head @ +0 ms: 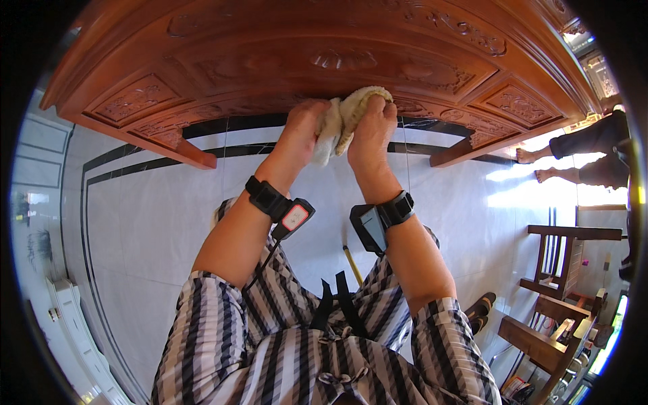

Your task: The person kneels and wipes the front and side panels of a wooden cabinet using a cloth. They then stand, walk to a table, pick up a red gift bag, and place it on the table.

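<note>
A crumpled cream cloth point(331, 132) is bunched between my two hands. My left hand point(306, 124) grips its left side, with the fingers mostly hidden behind the wrist and cloth. On the other side, my right hand point(373, 129) holds the thicker, yellowish part, its knuckles turned up. Both hands are at the lower front edge of a carved reddish-brown wooden cabinet point(243, 66). Whether the cloth touches the wood is hard to tell. Each wrist carries a strapped black device, and a cable runs from the left one point(293, 218).
Cabinet feet point(200, 156) stand on a grey tiled floor point(152, 217) with dark border strips. At right are another person's bare feet point(529, 156), sandals point(478, 311) and wooden chairs point(557, 253). A yellow stick point(353, 266) shows between my knees. A white cabinet point(83, 339) is at lower left.
</note>
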Demonstrator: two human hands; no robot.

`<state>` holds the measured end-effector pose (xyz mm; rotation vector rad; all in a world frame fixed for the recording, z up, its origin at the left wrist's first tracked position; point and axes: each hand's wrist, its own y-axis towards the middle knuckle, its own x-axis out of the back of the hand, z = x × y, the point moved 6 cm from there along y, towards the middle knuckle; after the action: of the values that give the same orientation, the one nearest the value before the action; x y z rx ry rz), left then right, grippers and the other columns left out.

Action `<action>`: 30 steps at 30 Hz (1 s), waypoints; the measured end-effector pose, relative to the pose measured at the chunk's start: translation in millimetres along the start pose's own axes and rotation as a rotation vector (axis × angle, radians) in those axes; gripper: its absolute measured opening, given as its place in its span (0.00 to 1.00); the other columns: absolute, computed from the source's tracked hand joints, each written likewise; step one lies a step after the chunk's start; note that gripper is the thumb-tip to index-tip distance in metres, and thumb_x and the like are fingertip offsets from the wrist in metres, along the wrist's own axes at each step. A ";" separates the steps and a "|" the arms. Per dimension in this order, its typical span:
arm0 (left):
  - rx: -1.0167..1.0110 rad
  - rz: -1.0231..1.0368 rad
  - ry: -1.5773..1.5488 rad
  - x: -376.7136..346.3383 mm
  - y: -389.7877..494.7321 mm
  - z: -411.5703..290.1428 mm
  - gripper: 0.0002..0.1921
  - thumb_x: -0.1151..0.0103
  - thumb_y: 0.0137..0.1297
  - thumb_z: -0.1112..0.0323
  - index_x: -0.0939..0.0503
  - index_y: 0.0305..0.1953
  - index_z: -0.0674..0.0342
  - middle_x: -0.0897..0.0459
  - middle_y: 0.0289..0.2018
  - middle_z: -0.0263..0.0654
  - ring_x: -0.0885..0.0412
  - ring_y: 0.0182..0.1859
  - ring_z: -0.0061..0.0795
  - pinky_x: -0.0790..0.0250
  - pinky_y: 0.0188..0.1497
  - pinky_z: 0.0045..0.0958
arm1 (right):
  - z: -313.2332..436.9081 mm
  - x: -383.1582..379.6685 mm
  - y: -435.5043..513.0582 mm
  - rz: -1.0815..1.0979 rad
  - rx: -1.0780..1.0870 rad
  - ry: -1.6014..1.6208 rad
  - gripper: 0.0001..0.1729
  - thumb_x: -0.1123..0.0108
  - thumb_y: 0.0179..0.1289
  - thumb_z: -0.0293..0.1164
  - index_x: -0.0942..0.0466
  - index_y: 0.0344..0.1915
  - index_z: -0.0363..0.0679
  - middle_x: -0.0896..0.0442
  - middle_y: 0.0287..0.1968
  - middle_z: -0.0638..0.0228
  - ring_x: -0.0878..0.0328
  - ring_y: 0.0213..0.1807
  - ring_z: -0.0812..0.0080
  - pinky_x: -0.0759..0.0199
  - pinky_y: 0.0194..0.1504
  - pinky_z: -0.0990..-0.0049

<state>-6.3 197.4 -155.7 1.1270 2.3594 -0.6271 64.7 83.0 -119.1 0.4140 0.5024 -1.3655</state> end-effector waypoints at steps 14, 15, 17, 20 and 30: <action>0.260 0.465 -0.638 -39.9 -17.3 11.4 0.16 0.62 0.74 0.61 0.28 0.54 0.59 0.22 0.52 0.41 0.23 0.55 0.38 0.29 0.59 0.44 | 66.8 -57.4 -39.7 0.912 0.555 -1.162 0.12 0.40 0.60 0.34 0.20 0.39 0.37 0.17 0.37 0.56 0.20 0.38 0.59 0.27 0.41 0.68; 0.223 0.498 -0.636 -42.8 -21.0 5.8 0.17 0.62 0.74 0.60 0.28 0.55 0.58 0.23 0.54 0.41 0.24 0.56 0.38 0.30 0.60 0.44 | 72.5 -65.3 -49.5 1.010 0.636 -1.285 0.13 0.40 0.59 0.34 0.20 0.40 0.38 0.17 0.38 0.55 0.19 0.39 0.55 0.27 0.42 0.67; 0.170 0.502 -0.677 -46.6 -26.9 -6.1 0.18 0.63 0.75 0.58 0.29 0.57 0.57 0.24 0.56 0.41 0.25 0.57 0.38 0.30 0.60 0.45 | 86.7 -83.6 -56.4 1.026 0.772 -1.417 0.12 0.40 0.60 0.35 0.18 0.39 0.41 0.16 0.38 0.57 0.19 0.37 0.52 0.25 0.40 0.64; 0.144 0.452 -0.746 -48.6 -38.3 -18.4 0.20 0.65 0.75 0.56 0.28 0.56 0.60 0.23 0.54 0.43 0.24 0.55 0.39 0.30 0.58 0.44 | 122.5 -115.7 -57.8 0.960 1.022 -1.300 0.11 0.39 0.61 0.36 0.17 0.38 0.42 0.16 0.35 0.60 0.18 0.31 0.55 0.24 0.35 0.65; -0.285 0.428 -0.600 28.5 -65.8 -94.4 0.24 0.56 0.72 0.51 0.30 0.60 0.61 0.27 0.59 0.42 0.30 0.62 0.40 0.37 0.67 0.45 | 191.2 -211.3 -1.6 0.552 1.798 -1.307 0.22 0.49 0.70 0.48 0.23 0.55 0.49 0.22 0.57 0.64 0.28 0.58 0.55 0.34 0.58 0.59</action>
<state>-93.7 231.3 -83.3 1.0785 1.5790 -0.3858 54.9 148.8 158.0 0.8163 -1.9250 -0.8940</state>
